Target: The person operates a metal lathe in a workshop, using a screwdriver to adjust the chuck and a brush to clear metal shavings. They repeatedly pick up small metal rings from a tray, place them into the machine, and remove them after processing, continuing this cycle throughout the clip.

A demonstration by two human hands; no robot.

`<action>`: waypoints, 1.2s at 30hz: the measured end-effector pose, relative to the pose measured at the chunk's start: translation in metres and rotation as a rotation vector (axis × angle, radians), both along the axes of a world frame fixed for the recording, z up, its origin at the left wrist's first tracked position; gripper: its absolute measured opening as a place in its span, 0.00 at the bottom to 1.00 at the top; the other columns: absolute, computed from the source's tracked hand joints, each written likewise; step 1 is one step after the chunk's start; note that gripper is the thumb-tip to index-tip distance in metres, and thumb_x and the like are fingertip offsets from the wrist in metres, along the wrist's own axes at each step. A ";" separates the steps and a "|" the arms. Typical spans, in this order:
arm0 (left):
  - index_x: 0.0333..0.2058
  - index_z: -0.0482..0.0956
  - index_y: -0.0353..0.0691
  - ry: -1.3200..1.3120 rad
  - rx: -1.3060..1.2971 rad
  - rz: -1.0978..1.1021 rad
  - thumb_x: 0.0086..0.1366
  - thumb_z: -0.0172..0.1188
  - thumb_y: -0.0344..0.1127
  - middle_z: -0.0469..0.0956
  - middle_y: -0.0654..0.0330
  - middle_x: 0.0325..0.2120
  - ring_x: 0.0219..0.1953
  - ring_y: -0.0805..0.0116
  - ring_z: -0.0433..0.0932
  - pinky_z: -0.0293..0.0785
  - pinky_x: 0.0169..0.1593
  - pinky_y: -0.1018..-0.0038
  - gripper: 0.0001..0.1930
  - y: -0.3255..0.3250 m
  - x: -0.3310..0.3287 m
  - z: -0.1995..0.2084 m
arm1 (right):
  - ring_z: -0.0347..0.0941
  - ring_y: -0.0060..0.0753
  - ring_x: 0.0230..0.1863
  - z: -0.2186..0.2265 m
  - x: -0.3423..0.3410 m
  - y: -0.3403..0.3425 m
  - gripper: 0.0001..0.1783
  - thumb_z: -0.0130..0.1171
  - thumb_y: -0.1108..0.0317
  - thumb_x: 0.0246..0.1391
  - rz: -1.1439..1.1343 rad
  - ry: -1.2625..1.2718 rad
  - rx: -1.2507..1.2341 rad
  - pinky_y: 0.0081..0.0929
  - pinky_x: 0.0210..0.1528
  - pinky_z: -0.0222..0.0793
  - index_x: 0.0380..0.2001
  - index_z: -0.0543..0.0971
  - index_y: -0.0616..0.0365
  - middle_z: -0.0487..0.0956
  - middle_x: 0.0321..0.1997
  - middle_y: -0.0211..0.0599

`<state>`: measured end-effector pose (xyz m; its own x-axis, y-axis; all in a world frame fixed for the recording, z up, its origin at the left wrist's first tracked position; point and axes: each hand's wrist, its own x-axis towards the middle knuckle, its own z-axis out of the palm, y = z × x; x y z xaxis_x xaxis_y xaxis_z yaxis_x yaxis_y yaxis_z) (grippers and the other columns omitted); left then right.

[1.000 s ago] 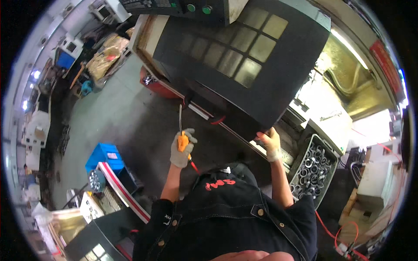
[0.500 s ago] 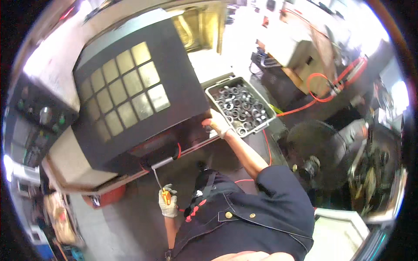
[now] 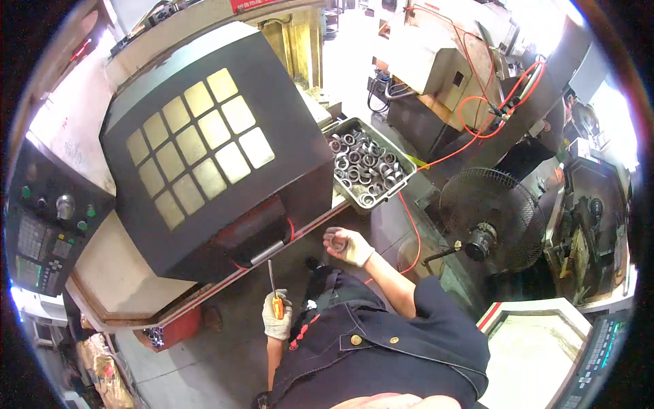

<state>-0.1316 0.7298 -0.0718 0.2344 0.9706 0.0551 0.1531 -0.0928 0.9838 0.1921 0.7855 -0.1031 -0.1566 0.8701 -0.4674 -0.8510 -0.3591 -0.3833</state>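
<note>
My left hand point(image 3: 277, 320), in a pale work glove, is closed around the yellow-orange handle of a screwdriver point(image 3: 278, 305). Its thin metal shaft points up toward the silver handle bar point(image 3: 268, 253) on a black machine door. In front of the door's right end, my gloved right hand point(image 3: 354, 250) has its fingers curled round a grey metal ring point(image 3: 337, 242). Beyond that hand, several similar metal rings point(image 3: 364, 162) lie heaped in a grey plastic bin point(image 3: 411, 178).
The black machine door point(image 3: 286, 163) with a grid window fills the left middle. A control panel point(image 3: 51, 232) stands at far left. On the right are a caged fan point(image 3: 492, 218) and an orange-red hose point(image 3: 402, 262). A red bucket point(image 3: 180, 328) sits under the machine.
My right hand has drawn back from beside the bin toward my body, and a metal ring now shows in it. The left hand has shifted slightly right with the screwdriver. The view has shifted.
</note>
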 end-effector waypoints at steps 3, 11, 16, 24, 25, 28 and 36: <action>0.36 0.74 0.40 0.258 0.081 0.001 0.47 0.56 0.23 0.78 0.59 0.31 0.35 0.62 0.78 0.73 0.42 0.71 0.14 -0.011 -0.007 0.004 | 0.65 0.40 0.59 0.015 -0.026 -0.019 0.29 0.59 0.73 0.43 0.140 -0.058 0.155 0.41 0.59 0.63 0.53 0.69 0.59 0.69 0.55 0.43; 0.32 0.76 0.36 0.135 -0.250 0.038 0.43 0.56 0.23 0.78 0.60 0.24 0.29 0.72 0.76 0.73 0.38 0.75 0.13 -0.052 -0.048 -0.008 | 0.63 0.35 0.60 0.035 -0.135 0.026 0.27 0.59 0.65 0.54 0.576 -0.081 0.340 0.42 0.60 0.63 0.55 0.64 0.54 0.66 0.57 0.41; 0.31 0.74 0.38 0.266 -0.281 0.210 0.47 0.55 0.28 0.76 0.54 0.25 0.30 0.58 0.78 0.72 0.37 0.67 0.09 -0.074 -0.047 0.026 | 0.77 0.35 0.44 0.037 -0.192 0.047 0.21 0.52 0.57 0.61 0.925 -0.428 0.241 0.30 0.39 0.74 0.50 0.67 0.60 0.75 0.49 0.48; 0.36 0.74 0.39 0.304 -0.478 0.752 0.53 0.56 0.34 0.77 0.48 0.29 0.33 0.49 0.78 0.72 0.38 0.61 0.11 -0.174 -0.058 -0.006 | 0.69 0.24 0.16 0.013 -0.359 0.036 0.29 0.49 0.36 0.55 1.350 -0.202 0.207 0.17 0.14 0.61 0.37 0.75 0.53 0.80 0.29 0.39; 0.36 0.74 0.39 0.265 -0.489 0.840 0.54 0.57 0.35 0.77 0.47 0.29 0.34 0.46 0.77 0.72 0.38 0.59 0.11 -0.190 -0.060 -0.013 | 0.69 0.24 0.16 0.010 -0.385 0.028 0.29 0.49 0.36 0.55 1.420 -0.189 0.179 0.17 0.14 0.61 0.37 0.75 0.53 0.80 0.29 0.39; 0.37 0.73 0.40 0.187 -0.542 1.113 0.54 0.57 0.36 0.77 0.44 0.28 0.35 0.43 0.76 0.71 0.37 0.57 0.12 -0.227 -0.052 -0.009 | 0.70 0.26 0.17 0.007 -0.445 0.008 0.27 0.53 0.38 0.54 1.562 -0.075 0.043 0.17 0.15 0.63 0.34 0.76 0.53 0.80 0.31 0.40; 0.44 0.74 0.41 0.132 -0.690 1.627 0.50 0.57 0.37 0.77 0.44 0.34 0.40 0.43 0.76 0.71 0.43 0.57 0.20 -0.271 -0.067 -0.012 | 0.79 0.45 0.34 -0.035 -0.603 -0.082 0.25 0.61 0.48 0.53 1.833 0.141 -0.418 0.34 0.29 0.80 0.18 0.74 0.60 0.79 0.42 0.50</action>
<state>-0.1987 0.4589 -0.0834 -0.9307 0.0408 -0.3634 -0.2660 0.6064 0.7493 -0.4111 0.7039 -0.1376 -0.6862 -0.5476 -0.4789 0.6295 -0.7769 -0.0137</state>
